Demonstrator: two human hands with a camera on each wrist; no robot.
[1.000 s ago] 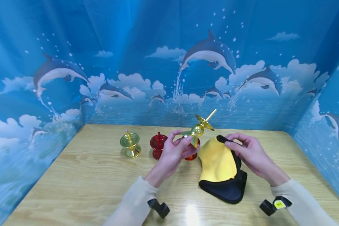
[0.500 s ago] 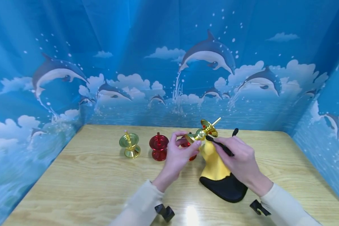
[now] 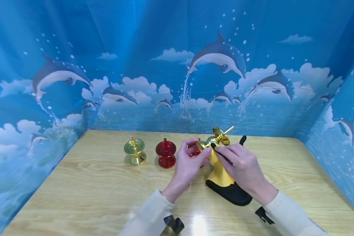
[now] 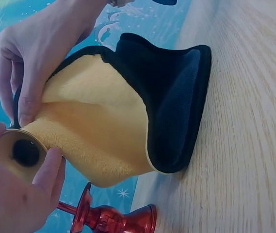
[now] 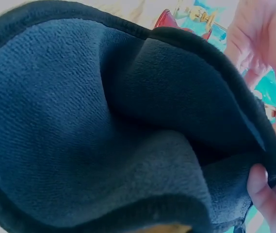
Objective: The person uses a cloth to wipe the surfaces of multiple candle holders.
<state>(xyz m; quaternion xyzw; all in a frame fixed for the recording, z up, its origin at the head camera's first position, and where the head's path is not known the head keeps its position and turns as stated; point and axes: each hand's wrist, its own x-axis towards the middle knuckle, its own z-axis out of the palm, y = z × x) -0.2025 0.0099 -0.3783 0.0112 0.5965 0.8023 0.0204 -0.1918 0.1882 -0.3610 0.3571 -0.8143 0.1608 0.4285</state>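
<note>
In the head view my left hand (image 3: 187,164) grips a shiny gold candle holder (image 3: 213,141) by its base, off the table. The holder is tilted, its dish and pale spike pointing up to the right. My right hand (image 3: 245,167) pinches a yellow cloth with black edging (image 3: 219,177) and lays it against the holder's stem. In the left wrist view, the hollow underside of the base (image 4: 11,167) faces the camera between my left fingers. The cloth's dark side (image 5: 79,111) fills most of the right wrist view and hides much of the holder there.
A gold candle holder (image 3: 137,154) and a red one (image 3: 166,157) stand upright on the wooden table (image 3: 91,183), left of my hands. Another red holder (image 4: 113,221) is mostly hidden behind my left hand in the head view. A blue dolphin curtain (image 3: 165,65) backs the table.
My right hand has moved left, bringing the cloth's edge onto the gold candle holder. My left hand has shifted slightly right, and the holder sits a little lower.
</note>
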